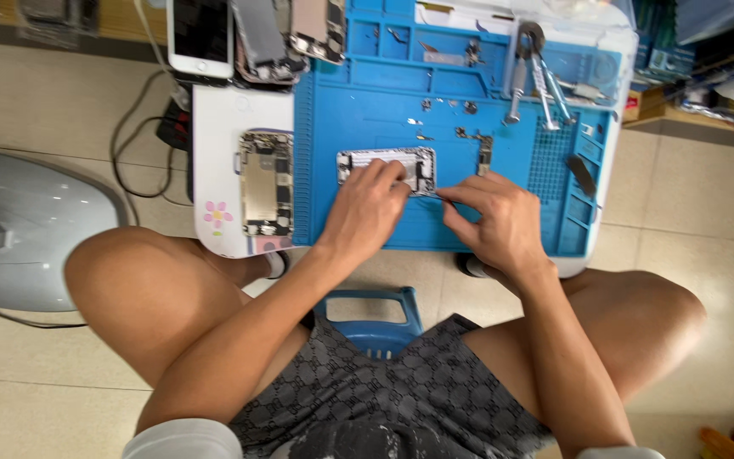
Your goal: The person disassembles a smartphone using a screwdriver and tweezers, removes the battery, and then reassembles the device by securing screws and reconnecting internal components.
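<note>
An opened phone body (388, 165) lies flat on a blue repair mat (367, 110). My left hand (367, 208) rests over its lower half, fingers pressing on it. My right hand (494, 221) is just to the right, fingertips pinched together at the phone's right edge; what they pinch is too small to tell. A second opened phone (265, 183) lies to the left on a small white table (214, 144).
Tweezers and metal tools (537, 72) lie at the mat's back right with small parts and screws around. More phones (201, 38) sit at the back left. A grey rounded object (27, 221) stands on the floor left. A blue stool (375, 314) is under me.
</note>
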